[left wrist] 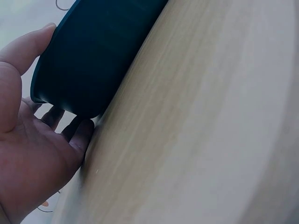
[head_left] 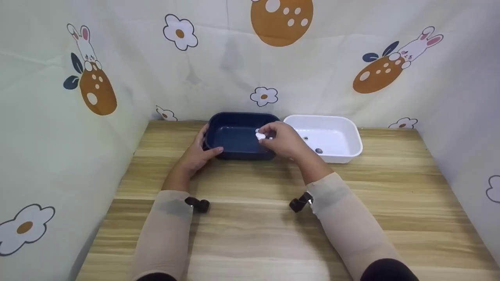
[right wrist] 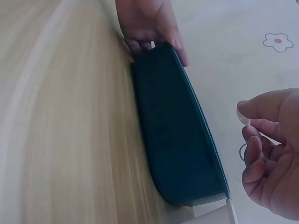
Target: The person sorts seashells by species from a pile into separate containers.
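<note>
My left hand (head_left: 197,154) grips the left end of a dark blue rectangular container (head_left: 238,155), its thumb on the front rim and its other fingers around the end wall. Over the container's right side, my right hand (head_left: 285,140) pinches a small white rounded piece (head_left: 260,136) between thumb and index finger. In the right wrist view this white piece (right wrist: 243,117) shows at the fingertips, with the other fingers curled in. More white specks appear close to those fingers in the head view; what they are, I cannot tell.
A white rectangular container (head_left: 353,150) stands just right of the blue one. Inside it lie a dark pebble-like piece (head_left: 318,150) and a smaller one (head_left: 306,137). The wood-grain table (head_left: 250,234) is bordered by printed cloth walls (head_left: 218,86) at the back and sides.
</note>
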A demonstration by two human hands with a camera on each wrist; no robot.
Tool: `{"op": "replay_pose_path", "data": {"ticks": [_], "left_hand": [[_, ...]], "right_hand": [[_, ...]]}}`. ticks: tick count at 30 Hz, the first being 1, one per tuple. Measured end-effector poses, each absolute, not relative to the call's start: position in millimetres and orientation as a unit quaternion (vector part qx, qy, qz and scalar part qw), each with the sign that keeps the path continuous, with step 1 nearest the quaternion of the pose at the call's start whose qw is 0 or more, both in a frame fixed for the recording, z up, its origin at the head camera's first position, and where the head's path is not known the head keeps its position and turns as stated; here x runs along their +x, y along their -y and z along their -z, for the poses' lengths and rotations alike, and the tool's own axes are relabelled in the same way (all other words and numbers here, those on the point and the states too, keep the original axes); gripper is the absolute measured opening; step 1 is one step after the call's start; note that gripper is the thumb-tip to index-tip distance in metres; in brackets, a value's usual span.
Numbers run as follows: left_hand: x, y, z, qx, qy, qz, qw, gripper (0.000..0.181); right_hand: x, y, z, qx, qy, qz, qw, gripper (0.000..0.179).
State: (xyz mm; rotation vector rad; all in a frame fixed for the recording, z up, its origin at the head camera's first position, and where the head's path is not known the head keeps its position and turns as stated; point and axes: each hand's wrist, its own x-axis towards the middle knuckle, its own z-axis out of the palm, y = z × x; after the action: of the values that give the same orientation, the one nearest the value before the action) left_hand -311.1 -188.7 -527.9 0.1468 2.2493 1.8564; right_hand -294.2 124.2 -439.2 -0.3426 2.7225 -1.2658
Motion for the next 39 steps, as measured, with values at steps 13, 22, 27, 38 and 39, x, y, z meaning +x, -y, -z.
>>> {"op": "replay_pose_path", "data": {"ticks": [13,22,27,38,39], "left_hand": [[-313.9,189.9,532.4,0.046,-0.767,-0.630,0.110,0.112],[-311.8,189.2,529.6,0.040,-0.773,-0.624,0.109,0.111],[-312.0,188.2,529.8,0.043,-0.765,-0.634,0.111,0.109],[-311.7,189.0,527.6,0.040,-0.766,-0.631,0.114,0.111],[-312.1,189.1,527.9,0.041,-0.766,-0.631,0.114,0.112]], "right_hand": [[-309.6,-122.4,435.0,-0.108,-0.900,0.417,0.064,0.031],[-303.4,-127.0,441.5,-0.115,-0.891,0.435,0.058,0.035],[-289.2,-131.4,442.8,-0.120,-0.893,0.430,0.051,0.038],[-256.4,-150.3,438.7,-0.123,-0.898,0.421,0.021,0.036],[-254.1,-152.7,438.4,-0.124,-0.898,0.422,0.016,0.035]]}}
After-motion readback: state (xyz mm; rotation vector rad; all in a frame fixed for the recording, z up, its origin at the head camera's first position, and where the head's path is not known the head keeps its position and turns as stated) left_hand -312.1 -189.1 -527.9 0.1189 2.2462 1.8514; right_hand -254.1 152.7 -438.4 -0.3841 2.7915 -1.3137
